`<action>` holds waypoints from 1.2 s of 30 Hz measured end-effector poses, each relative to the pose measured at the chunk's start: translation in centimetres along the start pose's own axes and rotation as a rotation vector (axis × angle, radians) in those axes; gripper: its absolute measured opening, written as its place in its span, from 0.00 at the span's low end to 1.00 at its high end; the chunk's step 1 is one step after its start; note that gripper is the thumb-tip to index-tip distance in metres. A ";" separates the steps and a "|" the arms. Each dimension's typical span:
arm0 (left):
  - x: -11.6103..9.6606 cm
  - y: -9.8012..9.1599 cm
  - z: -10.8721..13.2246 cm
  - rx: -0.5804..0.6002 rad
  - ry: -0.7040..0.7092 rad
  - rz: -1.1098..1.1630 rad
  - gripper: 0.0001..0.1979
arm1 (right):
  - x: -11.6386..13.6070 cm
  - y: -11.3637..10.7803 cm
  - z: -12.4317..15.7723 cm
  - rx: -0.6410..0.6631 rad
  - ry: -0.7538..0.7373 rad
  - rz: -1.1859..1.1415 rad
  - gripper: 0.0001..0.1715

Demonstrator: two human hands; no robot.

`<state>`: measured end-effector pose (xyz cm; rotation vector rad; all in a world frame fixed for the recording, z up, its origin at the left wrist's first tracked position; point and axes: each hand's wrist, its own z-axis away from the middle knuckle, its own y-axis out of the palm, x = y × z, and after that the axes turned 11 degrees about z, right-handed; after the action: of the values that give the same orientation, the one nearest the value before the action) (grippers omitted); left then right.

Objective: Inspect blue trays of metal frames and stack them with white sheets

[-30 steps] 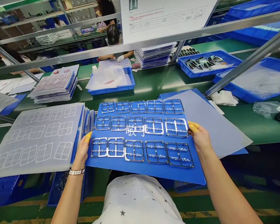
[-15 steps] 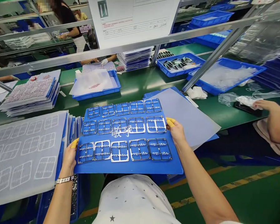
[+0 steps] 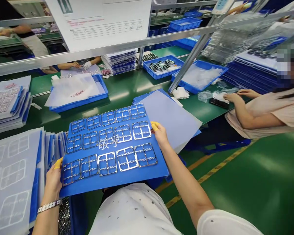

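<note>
A flat blue board (image 3: 93,183) is held up in front of my body, bearing several shiny metal frames (image 3: 107,164) laid in three rows. Each frame has thin script-like shapes inside, and white characters are printed on the board. My left hand (image 3: 54,176), with yellow covers on the fingertips, grips its left edge. On the right edge, my right hand (image 3: 159,133) is closed, also with yellow fingertip covers. Just beyond that hand lies a translucent white sheet (image 3: 172,119) over blue boards on the green bench.
At left stands a tall stack of boards and sheets (image 3: 35,182), frames showing through its top sheet. Blue trays (image 3: 79,106) sit along the bench (image 3: 122,86) behind a metal rail (image 3: 100,45). A co-worker (image 3: 257,109) sits at right, hands on a small dark item.
My view has turned to the right, so the bench things appear further left. The board stays in both hands and now tilts, its left side lower. The co-worker at right shows more fully.
</note>
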<state>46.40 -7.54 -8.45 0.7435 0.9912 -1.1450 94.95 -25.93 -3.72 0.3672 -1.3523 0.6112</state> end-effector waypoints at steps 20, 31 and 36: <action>-1.6 -2.4 4.6 -0.028 0.009 0.041 0.21 | -0.5 -3.5 5.2 0.000 0.010 -0.035 0.25; -1.2 -4.1 6.2 0.003 -0.008 0.059 0.19 | -0.4 -4.9 5.7 0.005 0.023 -0.024 0.23; -0.9 -3.9 6.6 -0.047 -0.040 0.102 0.15 | -0.4 -5.2 5.6 0.010 0.023 -0.022 0.22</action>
<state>44.16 -14.09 -4.95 0.7228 0.9333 -1.0407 93.61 -33.40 -2.49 0.3817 -1.3216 0.6028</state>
